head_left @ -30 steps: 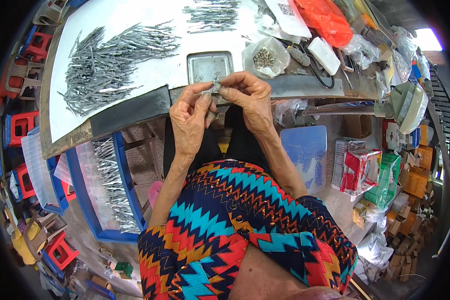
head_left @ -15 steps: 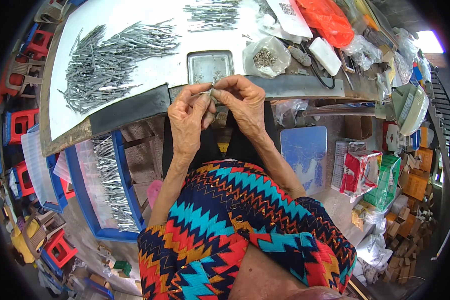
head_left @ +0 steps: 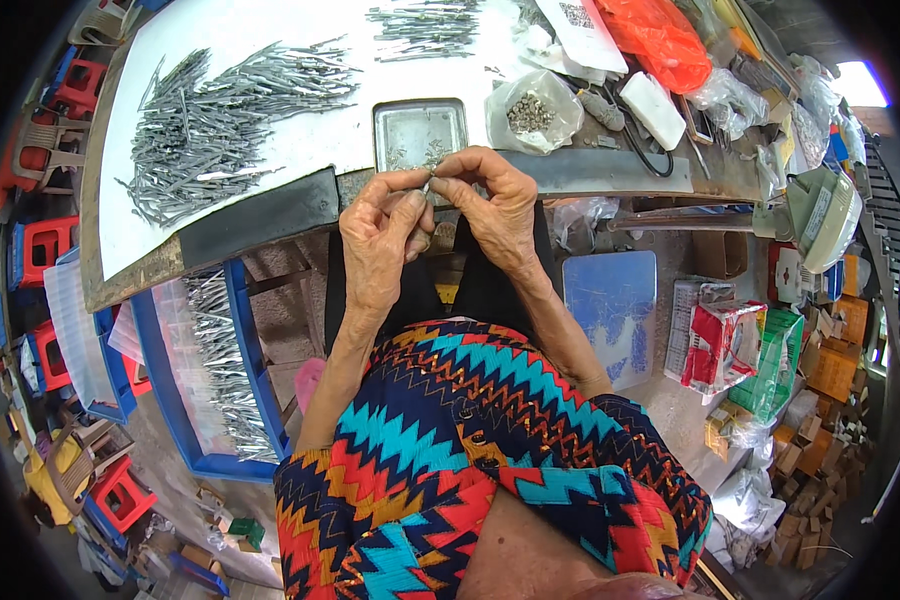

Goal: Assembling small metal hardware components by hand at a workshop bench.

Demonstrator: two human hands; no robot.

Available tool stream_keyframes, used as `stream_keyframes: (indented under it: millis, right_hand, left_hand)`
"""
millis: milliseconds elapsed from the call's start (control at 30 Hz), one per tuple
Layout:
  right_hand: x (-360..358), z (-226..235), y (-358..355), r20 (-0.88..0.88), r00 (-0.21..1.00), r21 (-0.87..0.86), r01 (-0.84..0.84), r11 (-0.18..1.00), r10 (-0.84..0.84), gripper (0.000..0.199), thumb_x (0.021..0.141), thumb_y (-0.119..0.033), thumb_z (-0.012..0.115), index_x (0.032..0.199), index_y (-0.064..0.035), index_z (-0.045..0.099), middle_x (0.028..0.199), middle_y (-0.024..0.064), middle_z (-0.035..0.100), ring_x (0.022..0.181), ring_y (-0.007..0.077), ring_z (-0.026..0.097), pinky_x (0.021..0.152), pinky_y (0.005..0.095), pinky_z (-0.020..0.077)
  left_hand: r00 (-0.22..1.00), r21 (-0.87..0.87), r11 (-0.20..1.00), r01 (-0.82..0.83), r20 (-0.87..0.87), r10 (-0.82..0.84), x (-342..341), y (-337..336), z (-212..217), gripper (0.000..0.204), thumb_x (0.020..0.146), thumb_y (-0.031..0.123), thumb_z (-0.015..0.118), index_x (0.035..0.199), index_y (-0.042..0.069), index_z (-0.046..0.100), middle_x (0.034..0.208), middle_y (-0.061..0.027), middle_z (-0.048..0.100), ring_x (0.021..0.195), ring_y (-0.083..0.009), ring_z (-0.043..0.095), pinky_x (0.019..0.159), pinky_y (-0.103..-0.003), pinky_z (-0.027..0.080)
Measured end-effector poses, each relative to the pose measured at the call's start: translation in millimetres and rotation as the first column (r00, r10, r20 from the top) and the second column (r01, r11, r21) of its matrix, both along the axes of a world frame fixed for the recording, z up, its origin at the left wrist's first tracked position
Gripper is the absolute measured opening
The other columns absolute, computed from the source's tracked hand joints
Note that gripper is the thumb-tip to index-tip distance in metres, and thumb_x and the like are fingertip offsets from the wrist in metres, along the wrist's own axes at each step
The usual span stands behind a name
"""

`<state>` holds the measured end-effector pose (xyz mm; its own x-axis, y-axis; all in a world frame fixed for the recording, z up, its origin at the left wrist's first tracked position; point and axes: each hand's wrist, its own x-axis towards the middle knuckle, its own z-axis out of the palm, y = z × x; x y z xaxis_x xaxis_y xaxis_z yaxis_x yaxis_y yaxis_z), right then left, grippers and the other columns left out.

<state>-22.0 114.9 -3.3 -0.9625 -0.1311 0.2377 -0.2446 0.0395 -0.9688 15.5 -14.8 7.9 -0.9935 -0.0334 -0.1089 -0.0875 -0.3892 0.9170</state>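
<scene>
My left hand and my right hand meet at the table's front edge, thumbs and forefingers pinched together. Between their fingertips is a small metal piece, mostly covered, so its kind does not show. Just beyond my fingers lies a shallow metal tray with tiny metal bits in its near part. A clear plastic bag of small metal parts sits open to the right of the tray. A large heap of thin grey metal strips spreads over the white tabletop at left, and a smaller bunch lies farther back.
Below the table at left stands a blue crate holding more metal strips. Red plastic, a white box and a black cable crowd the table's right side. A lamp head juts out at right.
Both hands stay together at the table edge. My right hand has shifted slightly to the right, and the fingertips have turned a little around the small piece.
</scene>
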Motion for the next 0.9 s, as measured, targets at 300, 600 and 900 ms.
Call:
stream_keyframes:
  millis: [300,600,900]
  right_hand:
    - [-8.9,-4.6,10.4,0.254,0.941,-0.392,-0.111,0.913,0.224,0.017,0.070,-0.001,0.069,0.083,-0.0007,0.057,0.075,0.0025,0.059,0.069,0.0071,0.055,0.061,0.0193,0.0455]
    - [-11.7,-0.5,4.2,0.308,0.923,-0.463,-0.065,0.884,0.229,0.023,0.067,0.002,0.070,0.085,-0.0008,0.055,0.076,0.0041,0.060,0.069,0.0081,0.057,0.062,0.0195,0.0474]
    - [-7.9,1.8,7.5,0.269,0.947,-0.277,-0.097,0.956,0.174,0.016,0.073,0.003,0.066,0.088,0.0010,0.059,0.079,0.0043,0.062,0.071,0.0084,0.058,0.065,0.0198,0.0482]
  left_hand:
    - [0.969,0.252,0.954,0.166,0.137,-0.205,-4.1,-13.3,6.8,0.016,0.086,0.008,0.052,0.100,0.001,0.055,0.064,-0.0035,0.052,0.042,-0.0012,0.032,0.037,-0.015,0.023]
    - [0.999,-0.047,0.998,0.036,0.039,-0.034,0.9,-5.2,4.7,0.014,0.085,0.005,0.052,0.098,0.001,0.057,0.063,-0.0004,0.052,0.046,-0.0001,0.036,0.039,-0.014,0.027]
    - [0.996,0.079,0.997,0.018,0.085,-0.025,0.4,-1.6,6.3,0.015,0.085,0.006,0.052,0.098,0.000,0.055,0.063,-0.0006,0.051,0.044,-0.0006,0.035,0.038,-0.015,0.024]
